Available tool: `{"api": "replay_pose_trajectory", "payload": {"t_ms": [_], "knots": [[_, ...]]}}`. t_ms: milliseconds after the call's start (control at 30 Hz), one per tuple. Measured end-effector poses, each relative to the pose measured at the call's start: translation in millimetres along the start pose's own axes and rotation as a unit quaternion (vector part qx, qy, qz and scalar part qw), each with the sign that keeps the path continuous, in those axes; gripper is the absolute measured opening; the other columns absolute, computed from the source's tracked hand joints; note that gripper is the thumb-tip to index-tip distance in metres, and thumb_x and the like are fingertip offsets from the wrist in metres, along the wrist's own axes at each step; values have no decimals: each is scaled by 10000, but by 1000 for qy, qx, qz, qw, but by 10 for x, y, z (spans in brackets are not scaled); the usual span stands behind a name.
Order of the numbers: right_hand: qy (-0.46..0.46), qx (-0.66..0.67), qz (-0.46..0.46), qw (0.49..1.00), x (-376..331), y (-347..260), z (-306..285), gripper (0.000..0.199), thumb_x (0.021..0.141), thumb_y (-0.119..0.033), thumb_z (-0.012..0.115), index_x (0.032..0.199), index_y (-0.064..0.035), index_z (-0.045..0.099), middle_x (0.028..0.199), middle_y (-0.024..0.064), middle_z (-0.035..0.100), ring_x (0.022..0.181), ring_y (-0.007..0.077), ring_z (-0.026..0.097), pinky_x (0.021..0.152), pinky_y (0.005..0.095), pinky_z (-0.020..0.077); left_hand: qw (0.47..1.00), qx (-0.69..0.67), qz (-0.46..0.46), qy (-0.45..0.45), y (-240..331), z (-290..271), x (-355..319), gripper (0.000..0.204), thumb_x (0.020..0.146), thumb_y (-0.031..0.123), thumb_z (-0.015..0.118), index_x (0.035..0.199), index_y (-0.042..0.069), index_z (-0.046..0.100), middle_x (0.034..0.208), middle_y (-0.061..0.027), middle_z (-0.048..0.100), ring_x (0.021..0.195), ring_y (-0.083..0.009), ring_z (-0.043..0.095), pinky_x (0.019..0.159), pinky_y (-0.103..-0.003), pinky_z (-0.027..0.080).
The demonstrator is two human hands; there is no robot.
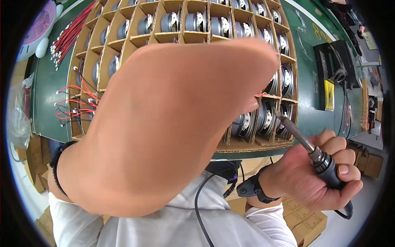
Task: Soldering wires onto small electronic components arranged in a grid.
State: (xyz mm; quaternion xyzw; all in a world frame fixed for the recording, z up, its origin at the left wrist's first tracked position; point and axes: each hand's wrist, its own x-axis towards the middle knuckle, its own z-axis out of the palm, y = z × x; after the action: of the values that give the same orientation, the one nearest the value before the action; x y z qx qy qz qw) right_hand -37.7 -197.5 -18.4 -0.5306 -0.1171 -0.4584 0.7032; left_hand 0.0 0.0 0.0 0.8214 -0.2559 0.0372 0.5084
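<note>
Head view: right hand (314, 177) clenched round soldering iron (303, 140), slanting up-left toward speaker (268, 119); left hand (177, 107) nearer red wire (260, 95), can't tell its grasp.

Brown cartons (306, 230) | lower right | dark print (314, 223) | too small to read

One partitioned cardboard box (255, 147) holds at least twenty round speakers (196, 22), some compartments being hidden behind one left hand (177, 103) above the box. One right hand (312, 179) and one soldering iron (316, 154) are at its near right corner. Right of it: one black stand (341, 61), one yellow pad (329, 94). Left: two clusters of wires (73, 35).
</note>
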Motion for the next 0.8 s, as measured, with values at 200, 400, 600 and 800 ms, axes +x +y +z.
{"api": "replay_pose_trajectory", "payload": {"t_ms": [200, 400, 600, 800], "knots": [[-5, -12, 1, 1000, -15, 23, 92, 348, 988, -310, 424, 706, -107, 416, 598, -6, 254, 536, 133, 188, 516, 307, 175, 993, 112, 6, -24, 44, 9, 34, 85, 755, -31, 685, 813, 8, 637, 756, -80, 593, 680, -200, 557, 605, -292, 436], [-33, -66, -40, 996, -65, 84, 142, 326, 993, -295, 388, 725, -109, 377, 609, 5, 260, 539, 135, 203, 517, 315, 181, 997, 65, -30, -42, 116, -2, 82, 87, 735, -30, 689, 788, 21, 643, 735, -76, 562, 672, -213, 556, 603, -307, 427], [-95, -75, -51, 991, -74, 83, 113, 315, 1002, -300, 361, 749, -112, 371, 623, 16, 286, 545, 134, 218, 528, 320, 193, 995, 65, -71, -23, 270, 57, 61, 98, 707, -27, 687, 768, 34, 642, 737, -76, 542, 672, -224, 551, 594, -327, 427], [-149, -85, -69, 983, -67, 73, 73, 327, 1008, -310, 364, 750, -108, 380, 629, 15, 292, 562, 137, 234, 561, 339, 199, 998, 56, -35, -9, 27, 144, -16, 111, 684, -20, 679, 751, 42, 616, 735, -88, 542, 670, -261, 545, 590, -340, 428]]}}
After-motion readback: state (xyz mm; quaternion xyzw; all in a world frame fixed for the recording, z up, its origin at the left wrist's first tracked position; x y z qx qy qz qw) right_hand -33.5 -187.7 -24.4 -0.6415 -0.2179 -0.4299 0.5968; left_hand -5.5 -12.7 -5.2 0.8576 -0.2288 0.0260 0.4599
